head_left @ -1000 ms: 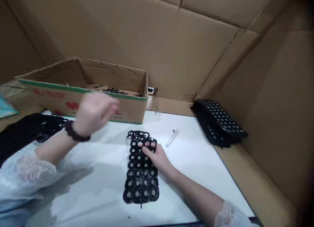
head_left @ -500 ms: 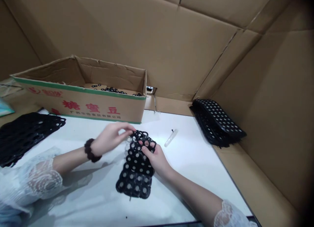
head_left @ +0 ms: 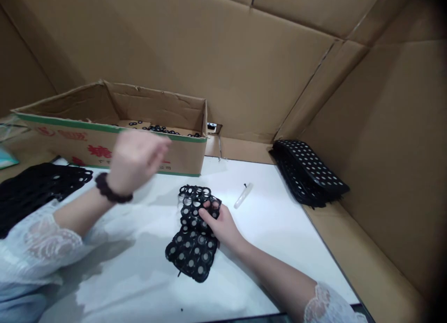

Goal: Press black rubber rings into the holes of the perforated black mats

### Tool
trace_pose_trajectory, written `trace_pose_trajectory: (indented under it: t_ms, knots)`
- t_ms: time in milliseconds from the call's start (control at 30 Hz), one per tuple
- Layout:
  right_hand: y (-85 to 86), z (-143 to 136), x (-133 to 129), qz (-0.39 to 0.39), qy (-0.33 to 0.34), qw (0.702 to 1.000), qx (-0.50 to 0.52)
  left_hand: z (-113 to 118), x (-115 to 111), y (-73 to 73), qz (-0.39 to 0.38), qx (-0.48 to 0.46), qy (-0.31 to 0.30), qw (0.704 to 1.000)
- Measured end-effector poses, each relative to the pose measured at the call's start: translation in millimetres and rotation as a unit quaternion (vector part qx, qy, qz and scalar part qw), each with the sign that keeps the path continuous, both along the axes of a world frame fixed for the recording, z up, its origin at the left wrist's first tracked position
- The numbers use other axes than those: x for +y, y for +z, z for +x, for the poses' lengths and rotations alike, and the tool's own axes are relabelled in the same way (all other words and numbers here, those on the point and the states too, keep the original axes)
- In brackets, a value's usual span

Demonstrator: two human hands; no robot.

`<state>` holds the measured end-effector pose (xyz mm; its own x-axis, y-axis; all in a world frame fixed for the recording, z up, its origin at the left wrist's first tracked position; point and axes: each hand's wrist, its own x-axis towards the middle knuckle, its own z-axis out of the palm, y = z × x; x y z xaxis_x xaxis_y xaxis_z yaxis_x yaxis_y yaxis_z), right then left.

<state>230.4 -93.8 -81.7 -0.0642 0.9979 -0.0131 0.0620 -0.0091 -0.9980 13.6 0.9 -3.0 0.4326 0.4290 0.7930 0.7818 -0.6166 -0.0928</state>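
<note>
White table (head_left: 286,230), left hand (head_left: 137,160) now lifted away, fingers bunched, right hand (head_left: 224,226) pinching black mesh (head_left: 193,248)

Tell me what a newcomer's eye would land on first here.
Probably the black sheet of joined rings, held near its top by the right hand over the white table. Next, the blurred left hand, raised before the long cardboard box. Then the white-dotted black stack at the far right.
</note>
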Motion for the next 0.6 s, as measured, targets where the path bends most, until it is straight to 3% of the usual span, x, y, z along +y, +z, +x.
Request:
trace_pose_trajectory:
  t_ms: [67,133,233,333,467,600]
  knots:
    - [-2.2,-0.2,2.0,0.027,-0.021,0.999,-0.017,26.0,-28.3,-19.0,-0.049,0.15,-0.188,0.969]
    - [-1.7,-0.1,3.1,0.027,-0.011,1.0,0.0,45.6,-47.2,-35.8,-0.093,0.213,-0.225,0.946]
    - [2.4,1.5,2.3,-0.015,0.017,0.997,0.075,55.3,-54.3,-49.4,-0.184,0.181,-0.194,0.946]
    - [5.1,3.4,0.7,-0.006,0.044,0.993,0.105,49.8,-49.9,-50.1,-0.265,0.129,-0.151,0.944]
    - [4.3,3.6,-0.3,0.031,0.029,0.997,0.057,45.0,-49.7,-49.3,-0.274,0.089,-0.111,0.951]
    - [6.5,2.8,-2.1,0.073,0.018,0.997,-0.03,47.9,-54.1,-57.0,-0.251,0.032,-0.153,0.955]
